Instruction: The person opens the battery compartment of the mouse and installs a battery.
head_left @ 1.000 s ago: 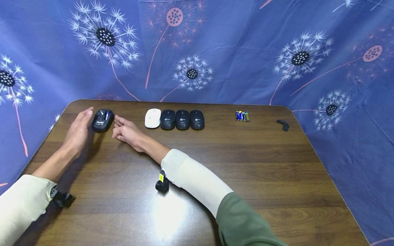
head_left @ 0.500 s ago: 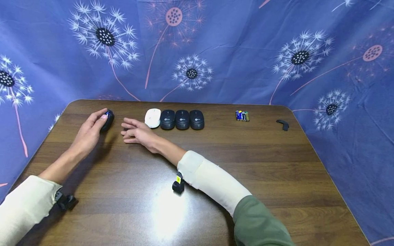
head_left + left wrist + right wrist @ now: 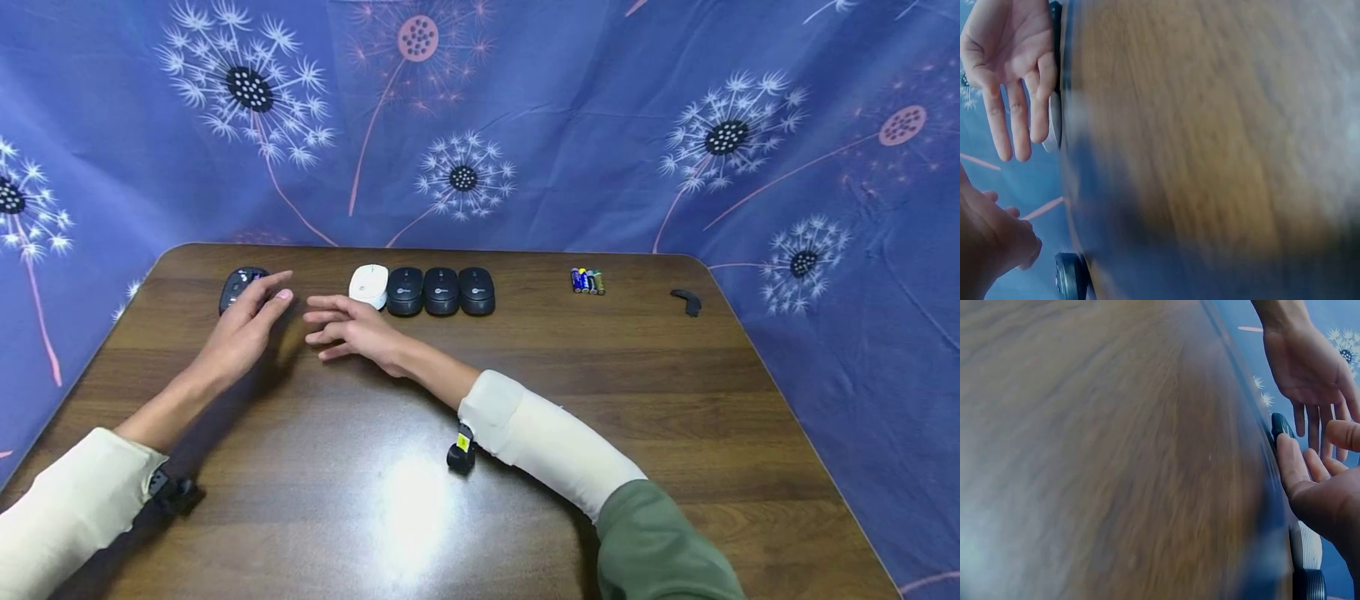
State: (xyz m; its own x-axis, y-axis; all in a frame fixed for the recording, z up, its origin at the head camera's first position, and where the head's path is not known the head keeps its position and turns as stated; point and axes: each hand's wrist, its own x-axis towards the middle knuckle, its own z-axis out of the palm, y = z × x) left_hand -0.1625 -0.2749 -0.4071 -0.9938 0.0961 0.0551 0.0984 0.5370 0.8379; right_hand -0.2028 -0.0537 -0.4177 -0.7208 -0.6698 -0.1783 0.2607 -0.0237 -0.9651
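In the head view a dark computer mouse (image 3: 236, 287) lies underside up at the back left of the table, a bit of blue showing at its far right edge. My left hand (image 3: 243, 329) hovers right beside it, fingers extended and holding nothing, and overlaps part of the mouse in this view. To the right my right hand (image 3: 360, 333) reaches in with spread, relaxed fingers, also holding nothing; its fingertips face the left hand across a small gap. The left wrist view shows the mouse (image 3: 1071, 275) edge-on below both hands.
Close behind the right hand stands a row of mice: one white mouse (image 3: 368, 287), then several black mice (image 3: 441, 292). Farther right lie several small batteries (image 3: 587, 282) and a black curved cover piece (image 3: 686, 302). A blue dandelion-print cloth (image 3: 570, 167) hangs behind the wooden table (image 3: 600, 383).
My left hand has passed rightward over the mouse, which it gripped half a second ago, and has let go. The mouse sits slightly farther left. My right hand has drawn back to the right.
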